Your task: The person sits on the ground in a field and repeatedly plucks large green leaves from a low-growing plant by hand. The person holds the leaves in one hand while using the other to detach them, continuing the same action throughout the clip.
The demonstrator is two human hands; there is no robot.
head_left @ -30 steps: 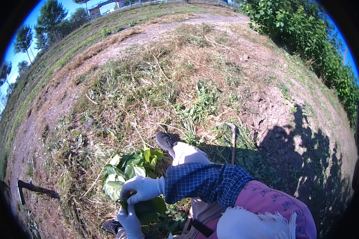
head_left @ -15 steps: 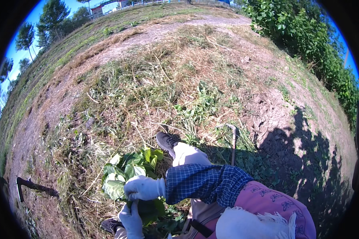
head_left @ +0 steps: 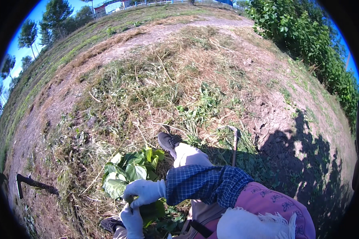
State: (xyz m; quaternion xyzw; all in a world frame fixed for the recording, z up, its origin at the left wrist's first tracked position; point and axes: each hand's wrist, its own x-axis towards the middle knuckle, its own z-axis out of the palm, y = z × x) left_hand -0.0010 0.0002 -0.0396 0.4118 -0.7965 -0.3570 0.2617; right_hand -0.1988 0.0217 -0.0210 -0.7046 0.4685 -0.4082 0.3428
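My right hand, in a white glove below a blue plaid sleeve, bends over a pile of broad green leaves on the ground. Its thumb and fingers curl into a pinch. Just below, my left hand, also in a white glove, has its fingertips pressed together against the right hand's. What sits between the two hands is small and dark; I cannot make it out. A dark green leaf hangs or lies right beside both hands, partly in shade.
A dark stick-like tool with a bent end lies at the left. Another hooked, thin-handled tool is beyond my leg. My dark shoe stands among cut grass and straw. Leafy bushes line the right.
My right hand has shifted slightly down and its thumb and finger now form a visible loop. My left hand stays close under it, tilted a little differently.
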